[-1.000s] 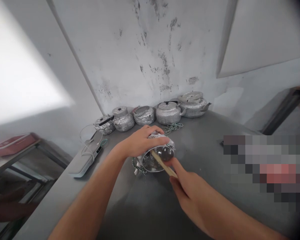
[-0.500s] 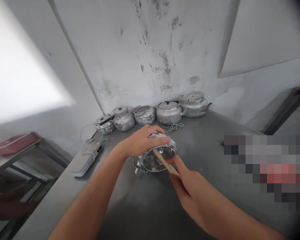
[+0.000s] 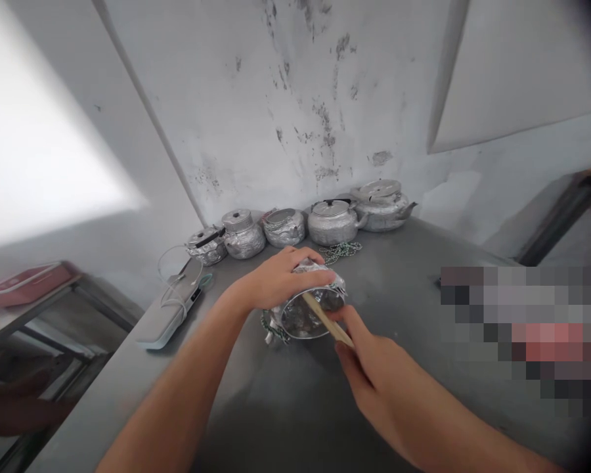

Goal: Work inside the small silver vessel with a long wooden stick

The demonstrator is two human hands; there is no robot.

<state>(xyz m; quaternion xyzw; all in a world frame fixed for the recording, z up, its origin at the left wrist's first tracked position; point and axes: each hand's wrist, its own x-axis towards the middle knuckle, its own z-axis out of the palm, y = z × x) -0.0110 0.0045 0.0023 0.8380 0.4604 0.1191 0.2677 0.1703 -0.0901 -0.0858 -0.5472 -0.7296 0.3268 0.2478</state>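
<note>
A dented, silvery metal pot (image 3: 300, 322) is tipped on the grey table with its round mouth facing me. Green-and-white cord is tied at its sides. My left hand (image 3: 283, 279) is wrapped over the top of the pot, thumb along the rim. My right hand (image 3: 369, 351) grips a flat wooden stick (image 3: 328, 320), whose far end reaches inside the pot's mouth. That far tip is hidden in the pot, so its kind cannot be made out. Some right fingertips lie close to the rim.
Behind stand several dented metal kettles and pots (image 3: 332, 223) along the wall. A loose cord (image 3: 342, 251) lies before them. To the left are a flat grey device with a cable (image 3: 172, 312) and a pink basket (image 3: 27, 286) on a stand. A blurred-out patch covers the right.
Almost nothing differs. Both hands keep their grip, and the stick inside the pot has shifted only very slightly.
</note>
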